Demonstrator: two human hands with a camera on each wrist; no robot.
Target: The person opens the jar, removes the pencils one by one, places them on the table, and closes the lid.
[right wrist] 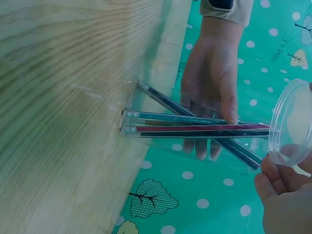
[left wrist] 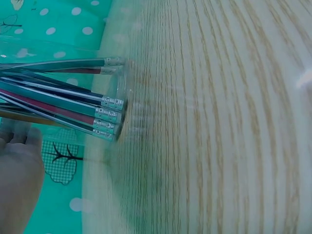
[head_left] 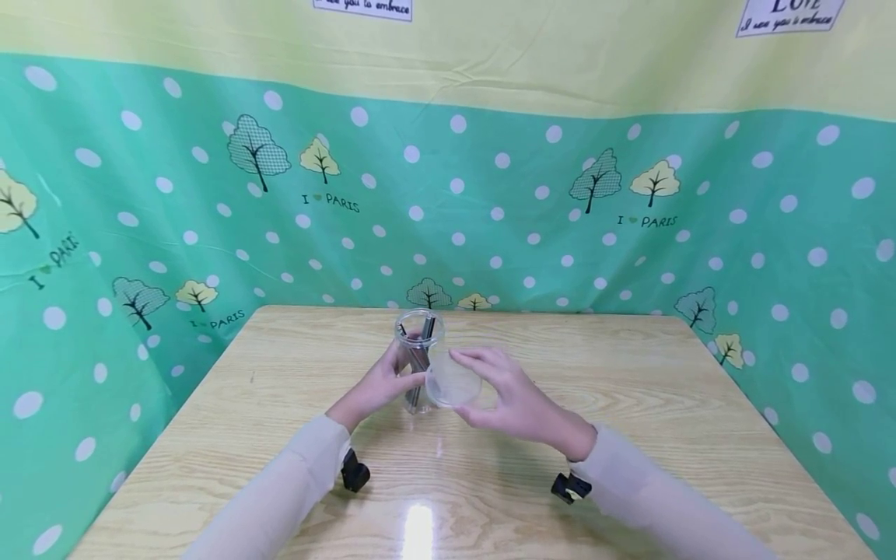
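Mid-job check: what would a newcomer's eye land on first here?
Probably the clear jar of pencils near the centre of the head view, gripped by the left hand. Just right of it, the right hand holds a clear round lid. Behind the table, a green polka-dot cloth hangs.
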